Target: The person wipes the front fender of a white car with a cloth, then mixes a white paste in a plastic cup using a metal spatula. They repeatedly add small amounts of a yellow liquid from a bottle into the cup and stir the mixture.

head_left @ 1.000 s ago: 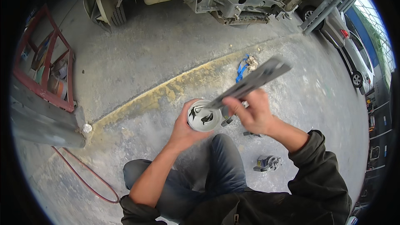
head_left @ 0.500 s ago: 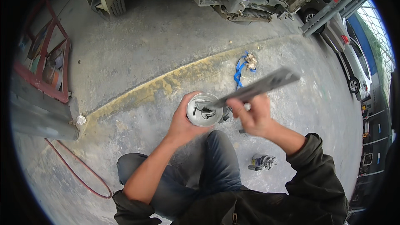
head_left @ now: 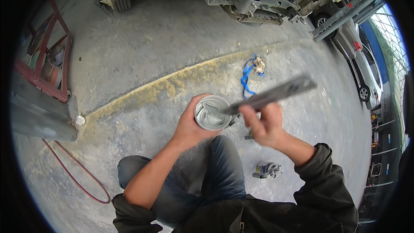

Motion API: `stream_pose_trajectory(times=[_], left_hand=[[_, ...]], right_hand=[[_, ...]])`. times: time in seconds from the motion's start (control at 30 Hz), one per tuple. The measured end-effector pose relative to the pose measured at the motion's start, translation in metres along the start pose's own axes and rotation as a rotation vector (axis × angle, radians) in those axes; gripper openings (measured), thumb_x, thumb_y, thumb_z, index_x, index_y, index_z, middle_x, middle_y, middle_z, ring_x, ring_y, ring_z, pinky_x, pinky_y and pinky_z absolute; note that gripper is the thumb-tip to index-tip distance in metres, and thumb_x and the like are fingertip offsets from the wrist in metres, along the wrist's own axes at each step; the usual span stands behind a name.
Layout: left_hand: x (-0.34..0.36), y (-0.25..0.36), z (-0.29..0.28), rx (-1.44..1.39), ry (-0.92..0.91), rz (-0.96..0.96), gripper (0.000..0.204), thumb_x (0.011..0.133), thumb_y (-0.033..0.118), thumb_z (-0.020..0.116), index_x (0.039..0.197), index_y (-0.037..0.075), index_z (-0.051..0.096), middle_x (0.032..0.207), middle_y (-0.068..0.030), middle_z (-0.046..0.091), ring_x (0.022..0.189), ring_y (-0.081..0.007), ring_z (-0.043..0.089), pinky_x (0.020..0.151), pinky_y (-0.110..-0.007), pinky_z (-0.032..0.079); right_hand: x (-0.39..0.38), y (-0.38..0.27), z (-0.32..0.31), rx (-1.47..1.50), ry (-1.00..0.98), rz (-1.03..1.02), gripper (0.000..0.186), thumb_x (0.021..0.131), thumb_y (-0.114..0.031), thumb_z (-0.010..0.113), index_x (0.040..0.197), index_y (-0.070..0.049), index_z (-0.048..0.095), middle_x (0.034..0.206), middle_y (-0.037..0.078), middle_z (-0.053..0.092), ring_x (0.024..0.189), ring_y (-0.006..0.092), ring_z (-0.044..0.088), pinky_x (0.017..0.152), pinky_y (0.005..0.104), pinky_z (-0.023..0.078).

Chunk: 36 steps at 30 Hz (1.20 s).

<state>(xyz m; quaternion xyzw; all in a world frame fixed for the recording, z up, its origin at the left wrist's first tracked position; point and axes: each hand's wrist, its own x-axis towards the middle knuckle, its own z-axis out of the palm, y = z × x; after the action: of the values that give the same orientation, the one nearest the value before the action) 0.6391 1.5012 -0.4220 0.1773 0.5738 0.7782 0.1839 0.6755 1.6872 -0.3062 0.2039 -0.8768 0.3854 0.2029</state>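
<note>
Two bare hands share the work in front of me: the left hand (head_left: 189, 127) holds up a round grey cup (head_left: 209, 128), and the right hand (head_left: 267, 125) has a long flat strip (head_left: 290, 89) slanting down toward its mouth. That cup is off the floor, just beyond the bent right knee (head_left: 226, 157). The left fingers curl round its side, spread about as wide as the cup itself. The right ones pinch narrowly on the strip, thumb on the near side; the strip is blurred, so I can't tell whether its tip touches the grey paste (head_left: 213, 120) inside.

I'd guess the cup is light and firm-walled, best held low round the side, clear of the rim. The paste looks smooth and slick, and a smear of it would likely make the wall slippery. The strip seems stiff and light; gripping it well back from the wet end makes sense.

Right of the cup and closer to the person, a smeared can (head_left: 266, 170) is on the floor. Beyond the cup, slightly right, are a blue strap (head_left: 244, 80) and a crumpled pale rag (head_left: 258, 64). Well to its left, a red hose (head_left: 73, 173) loops over the concrete.
</note>
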Motion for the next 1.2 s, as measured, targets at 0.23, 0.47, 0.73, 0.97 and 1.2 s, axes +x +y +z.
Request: stream_pose_trajectory(times=[0.23,0.47,0.73,0.97,1.2], left_hand=[[0.008,0.001,-0.002,-0.064,-0.003,-0.030,0.089,0.062,0.000,0.088,0.139,0.010,0.044,0.130,-0.0046,0.055,0.122,-0.0165,0.053,0.105,-0.033,0.043],[0.009,0.000,-0.002,0.035,-0.024,0.015,0.090,0.062,0.001,0.088,0.140,0.009,0.044,0.131,-0.0055,0.055,0.125,-0.0173,0.051,0.106,-0.034,0.042],[0.012,-0.003,-0.005,0.007,-0.028,0.005,0.089,0.063,0.001,0.088,0.140,0.009,0.044,0.132,-0.0056,0.054,0.126,-0.0177,0.051,0.106,-0.034,0.042],[0.012,-0.005,-0.007,0.020,-0.058,0.005,0.087,0.062,0.004,0.089,0.138,0.009,0.046,0.130,-0.0044,0.055,0.123,-0.0161,0.053,0.105,-0.033,0.042],[0.009,0.006,-0.008,-0.003,-0.080,-0.028,0.085,0.063,0.003,0.088,0.137,0.007,0.047,0.128,-0.0049,0.058,0.122,-0.0153,0.054,0.103,-0.032,0.043]], right_hand=[[0.003,0.008,0.002,-0.044,-0.054,-0.104,0.008,0.093,-0.006,0.066,0.091,0.001,0.062,0.063,0.009,0.064,0.049,0.0138,0.062,0.043,0.0249,0.044],[0.002,0.009,-0.001,-0.003,-0.007,0.004,0.005,0.092,-0.003,0.066,0.091,0.000,0.062,0.068,0.009,0.067,0.051,0.0116,0.059,0.045,0.0246,0.044],[0.004,0.013,-0.001,0.035,-0.073,-0.073,0.006,0.092,-0.003,0.066,0.093,0.001,0.063,0.067,0.006,0.066,0.052,0.0110,0.061,0.043,0.0245,0.043],[-0.003,0.018,0.001,0.052,-0.109,-0.045,0.003,0.092,-0.002,0.065,0.091,0.000,0.063,0.063,0.006,0.066,0.050,0.0105,0.060,0.045,0.0255,0.046],[-0.001,0.007,-0.011,0.133,-0.130,0.097,0.008,0.094,-0.005,0.064,0.088,0.001,0.065,0.067,0.007,0.065,0.056,0.0123,0.061,0.050,0.0265,0.046]])
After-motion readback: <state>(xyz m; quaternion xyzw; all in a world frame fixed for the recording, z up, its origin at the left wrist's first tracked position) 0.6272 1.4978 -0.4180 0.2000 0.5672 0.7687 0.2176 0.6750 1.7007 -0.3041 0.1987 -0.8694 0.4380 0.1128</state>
